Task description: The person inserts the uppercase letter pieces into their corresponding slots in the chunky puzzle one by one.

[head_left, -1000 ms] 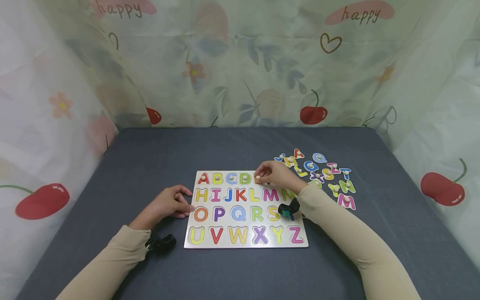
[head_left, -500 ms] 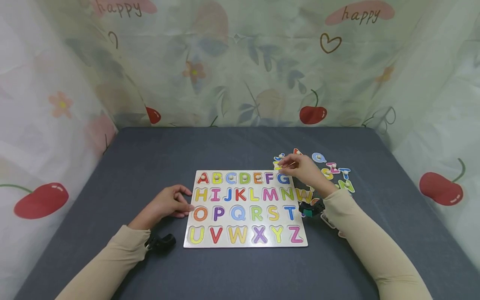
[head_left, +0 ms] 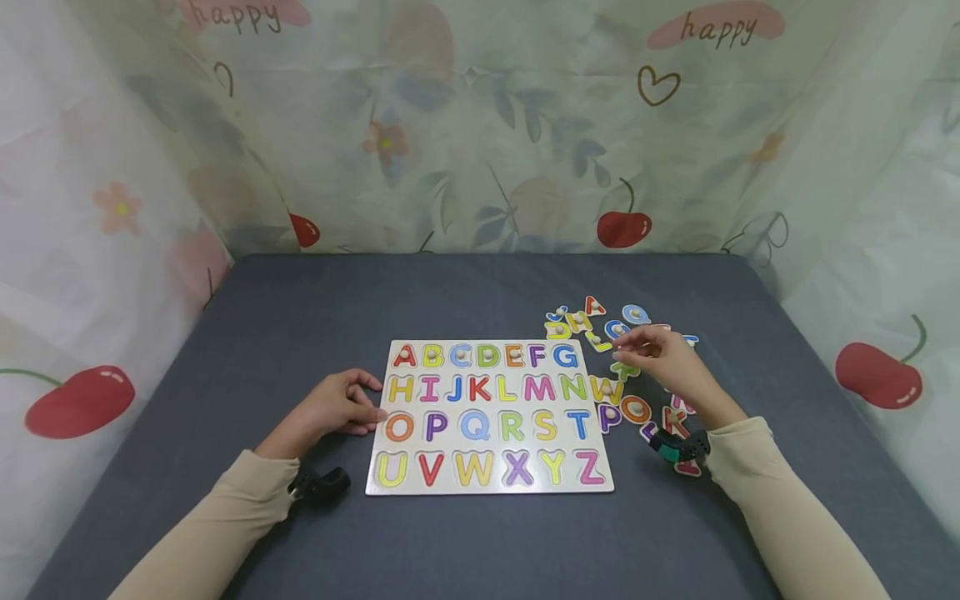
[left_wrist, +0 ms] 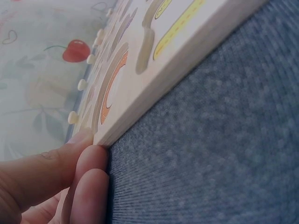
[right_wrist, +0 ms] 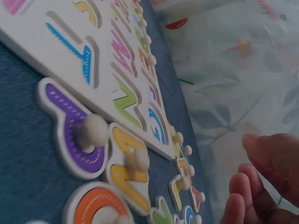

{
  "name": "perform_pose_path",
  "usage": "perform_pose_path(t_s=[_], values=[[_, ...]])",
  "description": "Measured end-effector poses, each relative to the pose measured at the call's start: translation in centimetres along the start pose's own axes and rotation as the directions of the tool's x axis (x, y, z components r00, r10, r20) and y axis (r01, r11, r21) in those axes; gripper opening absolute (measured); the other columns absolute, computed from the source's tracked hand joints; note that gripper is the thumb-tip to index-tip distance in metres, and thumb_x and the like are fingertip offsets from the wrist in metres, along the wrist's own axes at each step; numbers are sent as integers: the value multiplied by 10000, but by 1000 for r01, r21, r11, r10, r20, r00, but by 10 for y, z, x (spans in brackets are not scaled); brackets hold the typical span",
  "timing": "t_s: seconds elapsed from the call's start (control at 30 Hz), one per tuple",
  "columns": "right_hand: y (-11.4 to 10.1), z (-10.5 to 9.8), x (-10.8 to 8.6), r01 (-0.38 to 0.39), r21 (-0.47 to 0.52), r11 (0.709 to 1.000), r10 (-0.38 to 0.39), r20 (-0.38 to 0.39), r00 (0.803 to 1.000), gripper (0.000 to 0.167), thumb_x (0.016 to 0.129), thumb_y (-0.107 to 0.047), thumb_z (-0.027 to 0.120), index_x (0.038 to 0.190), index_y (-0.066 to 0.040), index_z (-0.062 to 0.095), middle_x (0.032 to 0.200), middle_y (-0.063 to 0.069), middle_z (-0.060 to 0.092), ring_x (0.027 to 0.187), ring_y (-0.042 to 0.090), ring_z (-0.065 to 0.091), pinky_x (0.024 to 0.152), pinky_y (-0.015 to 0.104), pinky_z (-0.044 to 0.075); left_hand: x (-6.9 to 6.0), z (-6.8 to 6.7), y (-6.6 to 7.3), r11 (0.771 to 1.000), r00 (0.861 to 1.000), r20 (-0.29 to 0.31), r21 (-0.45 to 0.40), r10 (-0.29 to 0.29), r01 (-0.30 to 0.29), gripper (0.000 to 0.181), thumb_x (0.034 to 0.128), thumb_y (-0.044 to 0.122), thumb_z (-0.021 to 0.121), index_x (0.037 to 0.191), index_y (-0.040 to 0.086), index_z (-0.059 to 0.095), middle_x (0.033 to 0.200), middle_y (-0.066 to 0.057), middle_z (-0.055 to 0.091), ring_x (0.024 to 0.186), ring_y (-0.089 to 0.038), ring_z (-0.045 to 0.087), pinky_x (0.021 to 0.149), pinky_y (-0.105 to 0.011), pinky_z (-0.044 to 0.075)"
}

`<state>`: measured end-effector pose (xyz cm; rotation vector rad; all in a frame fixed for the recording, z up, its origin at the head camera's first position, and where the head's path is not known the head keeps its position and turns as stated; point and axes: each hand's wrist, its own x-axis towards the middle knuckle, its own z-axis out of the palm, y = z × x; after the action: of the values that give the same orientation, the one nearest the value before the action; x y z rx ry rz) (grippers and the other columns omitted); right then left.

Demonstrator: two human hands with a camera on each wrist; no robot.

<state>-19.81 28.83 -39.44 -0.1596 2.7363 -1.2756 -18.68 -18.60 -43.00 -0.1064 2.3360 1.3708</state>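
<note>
A white alphabet puzzle board (head_left: 381,483) lies on the dark table, with rows of coloured letter recesses. Knobbed letters sit in its top row from A (head_left: 404,356) to E (head_left: 514,356). My left hand (head_left: 341,404) pinches the board's left edge; in the left wrist view the thumb (left_wrist: 51,161) lies on its top face and curled fingers meet its side. My right hand (head_left: 663,358) hovers over loose letters to the board's right. Between its thumb and fingers nothing shows in the right wrist view, and they stand apart. The hand and wrist hide some letters.
Knobbed letters lie scattered right of the board, among them the purple P (head_left: 609,417), orange O (head_left: 635,409) and yellow W (head_left: 606,389), close to its edge. A red A (head_left: 595,306) lies farther back. Patterned curtains (head_left: 480,150) surround the table.
My right hand has left the E in the board's top row and moved right over the loose letters, its fingers without a piece. The left hand stays on the board's edge.
</note>
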Motion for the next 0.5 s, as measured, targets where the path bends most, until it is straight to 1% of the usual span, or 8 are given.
perform_pose_path(t_s=[0.13, 0.17, 0.23, 0.3, 0.4, 0.5], values=[[6, -4, -17, 17, -11, 1000, -17, 14, 1000, 347, 923, -253, 672, 1155, 2, 631, 1041, 144, 661, 874, 215, 619, 746, 269, 527, 1, 0, 0, 1000, 1000, -1, 0, -2, 2, 517, 784, 85, 804, 1196, -8, 505, 750, -62, 609, 607, -113, 637, 553, -261, 558], [8, -4, -20, 25, -12, 1000, -25, 20, 999, 349, 922, -248, 675, 1155, 8, 631, 1037, 142, 665, 856, 186, 618, 727, 255, 525, 1, 0, 0, 1000, 1000, -1, -1, -2, 2, 516, 784, 86, 804, 1195, -7, 505, 750, -62, 607, 607, -113, 636, 552, -262, 558], [12, -5, -28, 26, -14, 1000, -26, 39, 999, 355, 920, -249, 677, 1155, 12, 631, 1013, 141, 666, 804, 152, 601, 636, 253, 523, 1, 0, -1, 1000, 1000, 2, -5, -2, 2, 517, 785, 86, 804, 1195, -8, 504, 752, -62, 607, 608, -113, 635, 553, -263, 559], [17, -6, -36, 16, -3, 1000, -16, 64, 998, 352, 917, -239, 680, 1154, 17, 628, 984, 145, 661, 742, 156, 590, 570, 273, 516, 2, 0, -1, 1000, 1000, 5, -9, 0, 0, 518, 785, 86, 803, 1196, -9, 502, 754, -63, 605, 608, -113, 635, 554, -263, 559], [22, -8, -48, -3, 4, 1000, 2, 111, 994, 341, 922, -226, 672, 1157, 16, 627, 947, 141, 652, 698, 188, 570, 525, 296, 494, 2, 0, -1, 1000, 1000, 10, -13, 1, -1, 518, 787, 84, 802, 1197, -9, 500, 756, -63, 604, 609, -113, 636, 554, -264, 559], [26, -9, -57, -30, -8, 1000, 30, 145, 989, 337, 919, -242, 676, 1156, -4, 641, 940, 110, 654, 712, 181, 576, 568, 279, 494, 3, 0, -2, 1000, 1000, 8, -11, -3, 3, 519, 784, 84, 804, 1196, -7, 502, 754, -63, 604, 608, -114, 637, 552, -263, 558]])
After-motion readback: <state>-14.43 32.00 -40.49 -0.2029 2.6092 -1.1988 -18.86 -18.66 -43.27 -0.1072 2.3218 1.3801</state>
